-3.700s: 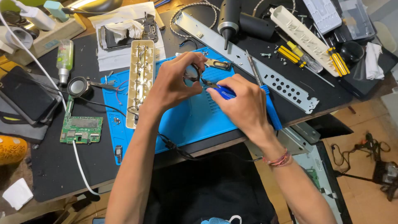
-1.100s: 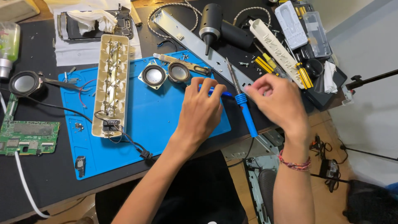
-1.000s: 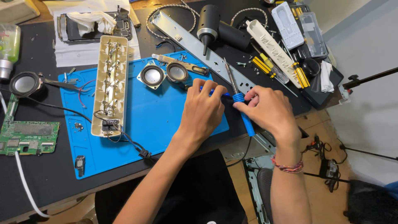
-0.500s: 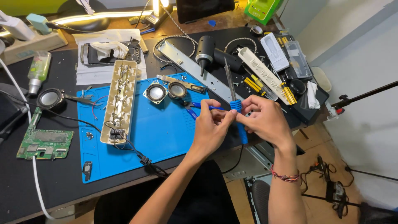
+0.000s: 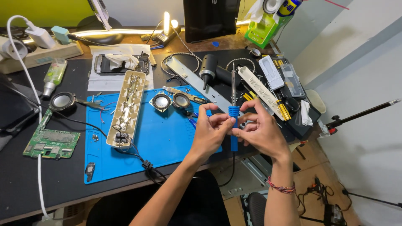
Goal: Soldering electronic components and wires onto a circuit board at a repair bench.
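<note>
Both hands pinch the soldering iron (image 5: 233, 125) and hold it upright just off the right edge of the blue mat (image 5: 125, 163). The left hand (image 5: 209, 134) has thumb and fingertips pressed on the ribbed blue collar at the top of the handle. The right hand (image 5: 261, 132) closes its fingers on the same collar from the other side, with the handle below running down between the two palms. The metal shaft and tip stand above the fingers, pointing away from the person; the black cord hangs from the handle's foot down past the desk edge.

Judging by the two opposed pinches on the collar, the step looks like turning or seating it on the handle. To do that well, one hand should hold the handle steady while the other does the turning, so the shaft stays in line rather than wobbling. Fingertips are best kept on the blue ribbing and off the metal, which may be hot; the picture cannot show whether it is.

Up the mat from the hands lie two small round speakers (image 5: 161, 101), and at mid-mat an opened power strip (image 5: 125, 109) whose wires trail toward the mat's near edge. Keeping the cord away from those wires would avoid dragging them.
</note>
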